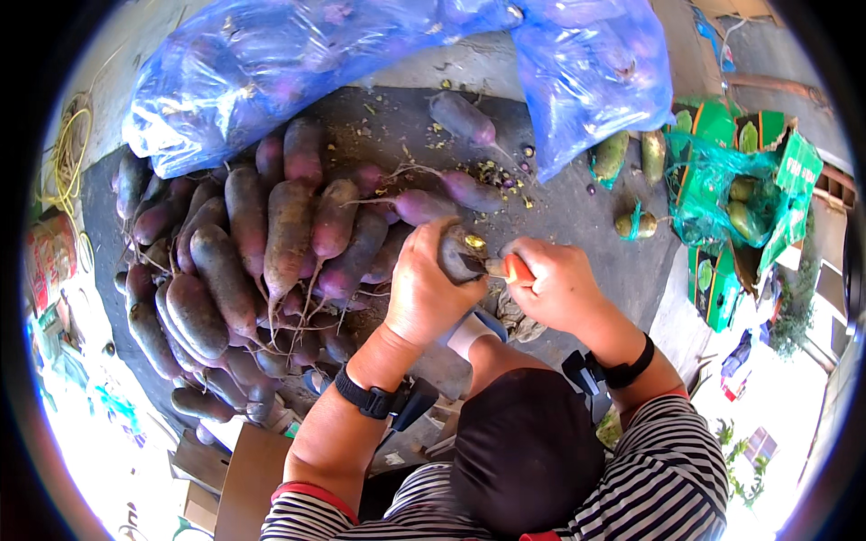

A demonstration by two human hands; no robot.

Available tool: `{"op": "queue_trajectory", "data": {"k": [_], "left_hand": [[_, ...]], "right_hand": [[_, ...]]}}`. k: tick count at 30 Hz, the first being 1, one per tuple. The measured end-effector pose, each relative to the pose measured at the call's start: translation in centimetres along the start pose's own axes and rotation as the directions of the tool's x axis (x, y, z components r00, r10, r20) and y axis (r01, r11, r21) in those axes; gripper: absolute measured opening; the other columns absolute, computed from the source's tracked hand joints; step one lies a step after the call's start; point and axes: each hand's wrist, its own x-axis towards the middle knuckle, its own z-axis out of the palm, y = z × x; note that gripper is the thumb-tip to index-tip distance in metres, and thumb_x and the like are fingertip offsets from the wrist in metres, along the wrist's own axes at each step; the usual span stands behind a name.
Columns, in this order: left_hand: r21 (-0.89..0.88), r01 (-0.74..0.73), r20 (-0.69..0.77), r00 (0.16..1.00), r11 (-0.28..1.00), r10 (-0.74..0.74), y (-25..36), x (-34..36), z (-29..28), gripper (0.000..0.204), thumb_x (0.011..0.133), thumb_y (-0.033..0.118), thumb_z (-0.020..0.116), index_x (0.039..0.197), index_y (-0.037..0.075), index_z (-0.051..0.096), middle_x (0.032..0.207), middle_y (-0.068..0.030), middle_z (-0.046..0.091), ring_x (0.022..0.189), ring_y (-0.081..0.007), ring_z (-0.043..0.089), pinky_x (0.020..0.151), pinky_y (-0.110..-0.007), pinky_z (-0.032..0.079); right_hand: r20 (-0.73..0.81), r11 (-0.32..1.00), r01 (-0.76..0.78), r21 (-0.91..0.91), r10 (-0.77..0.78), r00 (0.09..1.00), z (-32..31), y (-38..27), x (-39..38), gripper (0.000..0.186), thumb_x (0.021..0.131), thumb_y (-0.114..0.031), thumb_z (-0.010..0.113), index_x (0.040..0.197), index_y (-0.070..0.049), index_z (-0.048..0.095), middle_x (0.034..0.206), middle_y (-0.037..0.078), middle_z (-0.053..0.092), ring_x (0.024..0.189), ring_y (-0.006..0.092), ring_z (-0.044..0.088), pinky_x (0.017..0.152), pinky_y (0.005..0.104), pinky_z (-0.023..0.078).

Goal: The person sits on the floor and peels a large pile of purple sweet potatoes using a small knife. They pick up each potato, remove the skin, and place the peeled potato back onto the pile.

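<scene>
My left hand [422, 284] is wrapped round a dark purple radish [454, 254], whose end faces my other hand and shows a small yellow-green spot. My right hand [561, 281] grips a knife by its orange handle [517, 270]. The short blade lies against or right beside the radish end; I cannot tell how deep it sits. Left of my hands lies a big heap of long purple-grey radishes [216, 270], many with thin roots. A few more radishes [424, 207] lie just beyond my left hand, and a single radish [462, 117] rests farther off.
Blue plastic bags [307, 63] filled with radishes line the far side. Yellow-green trimmings [492, 176] are scattered on the dark mat [631, 261]. At right are green radishes [611, 155] and an open green carton [717, 122]. A brown cardboard box [251, 482] stands near left.
</scene>
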Motion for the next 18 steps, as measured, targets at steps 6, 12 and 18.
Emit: {"op": "queue_trajectory", "data": {"k": [6, 12, 18], "left_hand": [[0.003, 0.033, 0.008, 0.999, 0.999, -0.033, 0.8, -0.4, 0.6, 0.067, 0.063, 0.015, 0.082, 0.125, 0.002, 0.058, 0.116, -0.02, 0.064, 0.111, -0.0387, 0.061, 0.098, -0.043, 0.05], [0.032, -0.026, 0.056, 0.998, 0.999, 0.024, 1.1, -0.5, 1.1, 0.068, 0.063, 0.01, 0.084, 0.125, 0.0, 0.058, 0.112, -0.0181, 0.067, 0.105, -0.0302, 0.068, 0.095, -0.038, 0.053], [-0.127, 0.072, 0.113, 0.992, 0.989, -0.057, 2.7, -2.3, 1.6, 0.071, 0.064, 0.012, 0.087, 0.127, 0.001, 0.056, 0.114, -0.0144, 0.067, 0.104, -0.0232, 0.067, 0.094, -0.036, 0.053]], "right_hand": [[0.121, 0.989, -0.029, -0.147, 0.047, 0.992, -0.6, 0.8, -0.9, 0.016, 0.082, -0.019, 0.069, 0.084, -0.008, 0.057, 0.073, 0.013, 0.064, 0.067, 0.0383, 0.064, 0.057, 0.0485, 0.05], [0.207, 0.957, -0.153, -0.247, 0.206, 0.956, -0.1, 2.6, -0.6, 0.012, 0.084, -0.016, 0.065, 0.091, -0.008, 0.059, 0.078, 0.018, 0.066, 0.074, 0.0427, 0.065, 0.063, 0.0519, 0.051], [0.024, 0.862, -0.429, -0.269, 0.452, 0.892, 1.4, 7.9, 1.5, 0.02, 0.088, -0.023, 0.063, 0.096, -0.005, 0.06, 0.085, 0.025, 0.068, 0.084, 0.0483, 0.065, 0.071, 0.056, 0.051]]}}
